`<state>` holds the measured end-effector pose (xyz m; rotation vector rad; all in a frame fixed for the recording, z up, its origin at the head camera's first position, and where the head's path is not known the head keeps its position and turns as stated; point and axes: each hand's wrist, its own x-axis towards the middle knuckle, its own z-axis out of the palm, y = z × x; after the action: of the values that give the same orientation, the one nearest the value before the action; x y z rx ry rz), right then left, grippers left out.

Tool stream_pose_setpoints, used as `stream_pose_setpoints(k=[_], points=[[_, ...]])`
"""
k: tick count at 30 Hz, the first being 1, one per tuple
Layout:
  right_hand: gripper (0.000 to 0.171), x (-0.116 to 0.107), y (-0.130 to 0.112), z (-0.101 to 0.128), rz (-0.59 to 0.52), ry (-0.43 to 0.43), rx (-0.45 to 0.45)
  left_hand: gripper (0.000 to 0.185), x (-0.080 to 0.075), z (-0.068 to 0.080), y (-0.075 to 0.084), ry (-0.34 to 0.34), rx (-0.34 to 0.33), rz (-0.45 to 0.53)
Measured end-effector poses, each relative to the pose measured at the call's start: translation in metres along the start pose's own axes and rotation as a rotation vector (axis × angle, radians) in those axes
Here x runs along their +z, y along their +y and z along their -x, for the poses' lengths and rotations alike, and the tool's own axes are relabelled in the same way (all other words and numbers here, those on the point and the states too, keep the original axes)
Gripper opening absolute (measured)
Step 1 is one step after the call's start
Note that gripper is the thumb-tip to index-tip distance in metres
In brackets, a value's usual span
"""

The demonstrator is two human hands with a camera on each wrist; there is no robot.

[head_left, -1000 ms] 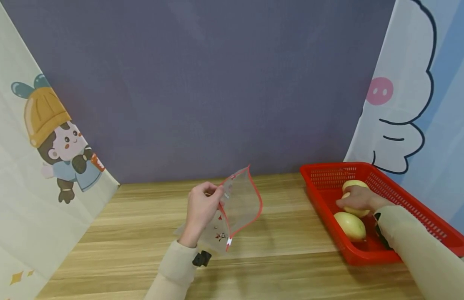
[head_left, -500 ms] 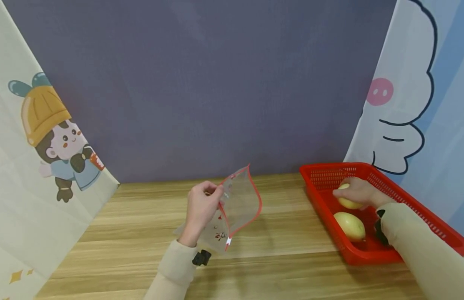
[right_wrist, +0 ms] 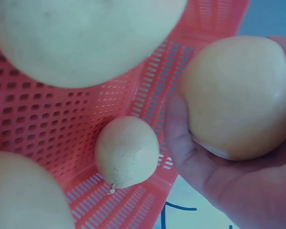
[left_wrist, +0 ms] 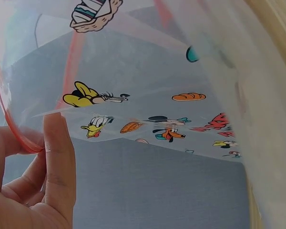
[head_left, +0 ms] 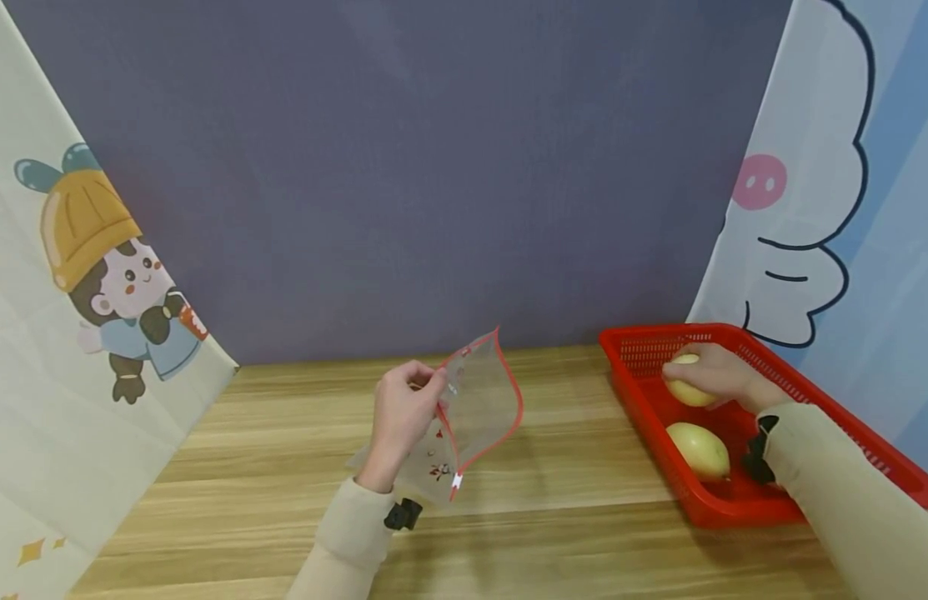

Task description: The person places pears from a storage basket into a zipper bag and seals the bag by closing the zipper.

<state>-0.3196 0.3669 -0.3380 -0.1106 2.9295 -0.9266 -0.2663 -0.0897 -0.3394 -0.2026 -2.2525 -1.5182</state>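
My left hand pinches the red-edged rim of a clear zipper bag between thumb and fingers. The bag's mouth gapes toward the right, and a white slider hangs at its near corner. Cartoon prints cover the plastic in the left wrist view. Over the far end of the red basket, my right hand grips a smooth, pale yellow, melon-like fruit, thumb and fingers curled round it. A second such fruit lies nearer in the basket. The right wrist view also shows a smaller-looking fruit with a stem.
The basket has slotted walls and stands at the right of the wooden table. A dark grey backdrop rises behind the table. Cartoon-printed cloths hang on both sides. A black wrist camera sits under the left cuff.
The right hand has risen from among the fruits with one in its grip, drifting slightly left and toward the basket's far end. The left hand and bag have hardly moved.
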Motion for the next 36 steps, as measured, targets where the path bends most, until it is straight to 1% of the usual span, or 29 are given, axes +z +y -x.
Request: stream_pose_setpoints(k=[4,11,15,19,23,26,32,36], points=[[0.051,-0.002,-0.007,0.002,0.021,0.023,-0.032,0.015,0.001,-0.001,-0.001,0.006,0.014,-0.017],[0.053,-0.004,-0.018,0.007,-0.069,0.002,-0.014,0.014,0.000,0.001,0.000,0.000,0.012,-0.015],[0.051,-0.006,-0.027,0.010,-0.074,0.028,-0.032,0.014,-0.001,0.001,0.000,-0.002,0.012,-0.016],[0.048,-0.009,-0.036,0.009,-0.054,0.056,-0.053,0.014,-0.001,0.002,0.000,-0.006,0.014,0.002],[0.055,-0.012,-0.043,0.009,-0.019,0.050,-0.059,0.014,-0.002,0.002,0.000,-0.008,0.019,0.017],[0.056,-0.013,-0.049,0.010,-0.005,0.053,-0.061,0.014,-0.003,0.002,0.000,-0.005,0.021,0.011],[0.053,-0.012,-0.057,0.015,-0.002,0.065,-0.075,0.014,-0.002,0.002,0.000,-0.015,0.005,0.014],[0.052,-0.010,-0.065,0.019,-0.030,0.071,-0.095,0.014,-0.001,0.002,0.000,-0.021,0.001,0.033]])
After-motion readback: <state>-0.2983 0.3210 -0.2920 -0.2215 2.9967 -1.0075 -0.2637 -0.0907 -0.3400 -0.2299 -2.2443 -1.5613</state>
